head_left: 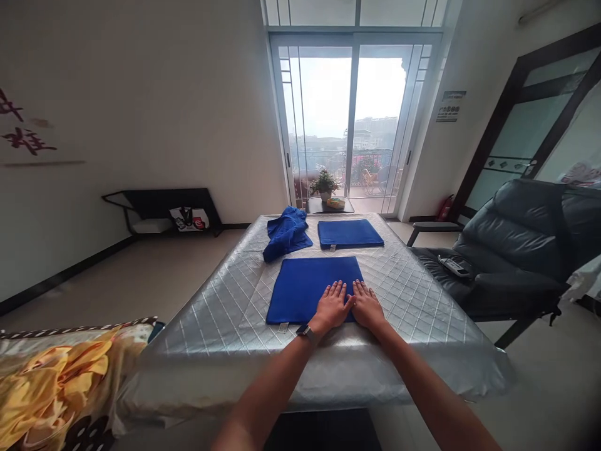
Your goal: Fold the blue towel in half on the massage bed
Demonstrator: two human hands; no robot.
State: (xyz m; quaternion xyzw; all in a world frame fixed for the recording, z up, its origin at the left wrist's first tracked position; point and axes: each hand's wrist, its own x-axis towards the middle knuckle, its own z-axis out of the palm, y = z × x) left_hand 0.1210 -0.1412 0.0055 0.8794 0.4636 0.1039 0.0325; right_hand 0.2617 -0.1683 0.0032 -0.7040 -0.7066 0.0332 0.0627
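A blue cloth (300, 285) lies flat on the table, with a small white tag at its near left edge. My left hand (334, 305) rests palm down on its right part, fingers stretched out. Beside it, my right hand (367, 305) lies flat at the cloth's right edge, its thumb close to the left one. Farther back sits a folded blue cloth stack (350, 232), also with a white tag. To its left is a crumpled blue cloth (287, 232). A dark watch (305, 331) is on my left wrist.
A silver quilted cover (220, 319) drapes over the table. On the right stands a black armchair (511, 244) with a remote-like device (453, 267) on its seat. Yellow fabric (66, 376) lies at the lower left. A potted plant (325, 183) stands beyond the table, before glass doors.
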